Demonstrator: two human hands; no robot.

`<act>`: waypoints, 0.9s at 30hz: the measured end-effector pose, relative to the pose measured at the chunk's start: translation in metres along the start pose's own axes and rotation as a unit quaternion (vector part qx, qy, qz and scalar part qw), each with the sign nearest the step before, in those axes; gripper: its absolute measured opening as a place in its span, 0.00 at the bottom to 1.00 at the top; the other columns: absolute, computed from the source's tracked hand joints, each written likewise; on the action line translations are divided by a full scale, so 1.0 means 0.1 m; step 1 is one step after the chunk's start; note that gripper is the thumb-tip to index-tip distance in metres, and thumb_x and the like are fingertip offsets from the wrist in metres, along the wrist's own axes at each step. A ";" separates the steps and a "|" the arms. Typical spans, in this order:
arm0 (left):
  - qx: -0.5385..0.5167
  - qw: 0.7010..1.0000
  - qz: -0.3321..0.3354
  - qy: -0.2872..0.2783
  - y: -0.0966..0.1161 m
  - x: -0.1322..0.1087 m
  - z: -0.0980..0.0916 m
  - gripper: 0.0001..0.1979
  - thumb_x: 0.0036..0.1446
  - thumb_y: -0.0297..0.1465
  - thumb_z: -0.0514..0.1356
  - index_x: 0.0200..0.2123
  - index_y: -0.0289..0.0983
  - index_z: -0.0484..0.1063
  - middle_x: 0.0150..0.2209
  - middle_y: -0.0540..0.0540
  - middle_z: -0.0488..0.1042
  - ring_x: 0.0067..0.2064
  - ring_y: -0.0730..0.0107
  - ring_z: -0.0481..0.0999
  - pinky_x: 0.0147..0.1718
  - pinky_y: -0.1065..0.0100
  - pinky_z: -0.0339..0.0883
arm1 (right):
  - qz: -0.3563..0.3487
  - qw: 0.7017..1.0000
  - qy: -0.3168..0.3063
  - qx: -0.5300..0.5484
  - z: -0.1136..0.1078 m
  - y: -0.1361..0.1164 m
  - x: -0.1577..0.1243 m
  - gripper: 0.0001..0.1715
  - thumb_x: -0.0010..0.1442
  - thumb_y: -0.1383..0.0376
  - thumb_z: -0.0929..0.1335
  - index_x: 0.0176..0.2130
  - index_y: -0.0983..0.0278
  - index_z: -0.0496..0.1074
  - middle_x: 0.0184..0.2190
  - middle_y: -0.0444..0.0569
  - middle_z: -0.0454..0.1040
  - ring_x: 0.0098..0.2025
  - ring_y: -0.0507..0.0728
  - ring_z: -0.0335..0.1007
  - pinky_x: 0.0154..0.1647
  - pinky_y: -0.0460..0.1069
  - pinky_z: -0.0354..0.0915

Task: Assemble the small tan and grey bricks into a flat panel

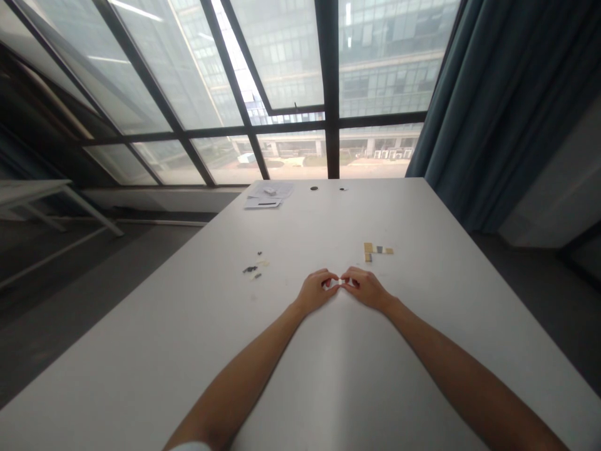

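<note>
My left hand (315, 290) and my right hand (365, 287) meet at the middle of the white table (422, 351). Both are curled, and their fingertips pinch one tiny white piece (341, 283) between them. What the piece is I cannot make out. To the right of my right hand lies a small flat assembly of yellow, grey and dark pieces (377, 251). To the left of my left hand sit several tiny dark and pale loose parts (254, 268).
At the table's far edge lie white paper sheets (267, 195) with a small white object on them, and two small dark round things (314, 188). Large windows stand behind, a dark curtain (498, 106) at the right, another table (32, 191) at the left.
</note>
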State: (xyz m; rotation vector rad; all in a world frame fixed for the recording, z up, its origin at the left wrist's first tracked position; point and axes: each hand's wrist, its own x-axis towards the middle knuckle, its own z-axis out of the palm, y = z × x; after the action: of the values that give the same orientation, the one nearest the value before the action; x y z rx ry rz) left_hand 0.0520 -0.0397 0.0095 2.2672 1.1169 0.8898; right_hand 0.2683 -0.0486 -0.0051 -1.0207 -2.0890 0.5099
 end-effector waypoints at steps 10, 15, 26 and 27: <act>-0.001 1.000 0.007 -0.007 -0.04 0.01 0.00 0.09 0.57 0.30 0.64 0.41 0.39 0.79 0.28 0.51 0.69 0.29 0.74 0.66 0.31 0.72 0.58 | 0.007 1.000 0.013 -0.010 -0.02 -0.02 0.00 0.04 0.60 0.67 0.69 0.38 0.61 0.75 0.32 0.44 0.72 0.28 0.50 0.62 0.33 0.46 0.60; 0.006 1.000 0.004 -0.006 -0.06 0.02 0.00 0.09 0.59 0.29 0.61 0.42 0.38 0.79 0.28 0.51 0.69 0.29 0.74 0.66 0.32 0.72 0.60 | 0.040 0.996 0.079 -0.019 -0.20 0.05 0.06 0.04 0.60 0.65 0.70 0.38 0.61 0.75 0.32 0.45 0.73 0.26 0.50 0.62 0.32 0.47 0.61; 0.007 1.000 0.006 -0.001 -0.09 0.03 0.01 0.10 0.61 0.30 0.58 0.41 0.38 0.80 0.27 0.50 0.69 0.28 0.74 0.66 0.32 0.71 0.60 | 0.166 0.957 0.228 -0.065 -0.80 0.56 0.02 0.14 0.58 0.56 0.69 0.36 0.64 0.77 0.25 0.46 0.72 0.26 0.53 0.63 0.28 0.48 0.59; 0.008 1.000 0.006 -0.001 -0.09 0.03 0.01 0.10 0.61 0.30 0.58 0.41 0.38 0.80 0.27 0.50 0.70 0.28 0.74 0.66 0.32 0.71 0.60 | 0.183 0.956 0.218 -0.074 -0.79 0.59 0.00 0.14 0.57 0.56 0.69 0.36 0.64 0.77 0.23 0.45 0.72 0.25 0.53 0.63 0.28 0.47 0.58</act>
State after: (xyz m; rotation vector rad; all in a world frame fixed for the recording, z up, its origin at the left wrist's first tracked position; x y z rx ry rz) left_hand 0.0496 -0.0319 0.0040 2.2894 1.1139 0.8875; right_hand 0.3581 -0.0106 0.0098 -1.4725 -1.5693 0.2729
